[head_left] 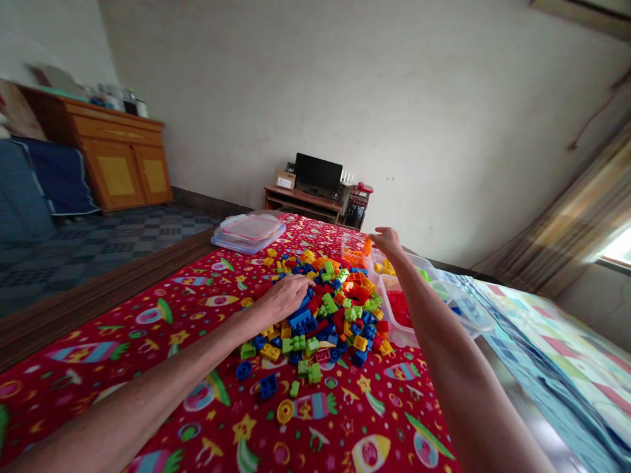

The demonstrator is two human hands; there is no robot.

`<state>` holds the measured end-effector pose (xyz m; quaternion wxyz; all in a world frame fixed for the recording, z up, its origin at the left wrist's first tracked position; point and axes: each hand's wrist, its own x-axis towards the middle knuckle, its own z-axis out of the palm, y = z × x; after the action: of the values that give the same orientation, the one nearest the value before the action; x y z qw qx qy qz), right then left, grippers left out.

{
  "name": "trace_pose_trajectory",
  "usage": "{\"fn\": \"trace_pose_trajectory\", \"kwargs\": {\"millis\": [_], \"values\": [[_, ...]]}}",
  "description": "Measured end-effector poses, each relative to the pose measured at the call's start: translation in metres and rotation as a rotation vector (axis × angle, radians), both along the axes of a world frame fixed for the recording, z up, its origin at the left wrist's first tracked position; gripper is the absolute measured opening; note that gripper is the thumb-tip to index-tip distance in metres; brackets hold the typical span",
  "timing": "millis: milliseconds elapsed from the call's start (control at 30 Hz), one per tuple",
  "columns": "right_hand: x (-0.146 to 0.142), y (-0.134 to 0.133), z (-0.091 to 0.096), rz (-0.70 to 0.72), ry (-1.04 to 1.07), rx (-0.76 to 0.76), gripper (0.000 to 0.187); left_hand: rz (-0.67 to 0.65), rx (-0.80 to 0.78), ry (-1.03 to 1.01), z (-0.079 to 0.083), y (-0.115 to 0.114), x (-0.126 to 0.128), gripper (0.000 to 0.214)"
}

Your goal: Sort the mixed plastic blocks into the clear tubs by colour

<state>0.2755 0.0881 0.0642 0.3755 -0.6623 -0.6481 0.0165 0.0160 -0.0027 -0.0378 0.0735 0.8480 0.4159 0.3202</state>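
A heap of toy building blocks [328, 305] in blue, green, yellow, red and orange lies on a red patterned cloth. My left hand [290, 294] rests on the heap's left side, its fingers curled down among the blocks; whatever lies under the fingertips is hidden. Farther off to the right, my right hand [388, 240] is over the clear bin of orange blocks [353, 257]. Its fingers are pinched on an orange building block [367, 246] at the bin's right side. Nearer me, partly behind my right forearm, a clear bin [405, 336] contains red blocks [398, 307].
More clear bins stand at right, one with yellow blocks [384, 267], another with a few blue ones [456, 310]. Stacked lids [249, 231] lie at the far left of the cloth. Loose blocks, including a yellow wheel-shaped piece [284, 412], lie nearer me.
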Motion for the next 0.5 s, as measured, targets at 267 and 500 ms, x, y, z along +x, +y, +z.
{"fn": "trace_pose_trajectory", "kwargs": {"millis": [267,500], "values": [[-0.025,-0.061,-0.043,0.308,0.095,-0.03,0.032,0.003,-0.017,-0.015,-0.001,0.001,0.002,0.038],[-0.038,-0.118,-0.051,0.407,-0.072,-0.038,0.024,-0.039,-0.045,0.01,0.003,0.003,-0.003,0.04]]}}
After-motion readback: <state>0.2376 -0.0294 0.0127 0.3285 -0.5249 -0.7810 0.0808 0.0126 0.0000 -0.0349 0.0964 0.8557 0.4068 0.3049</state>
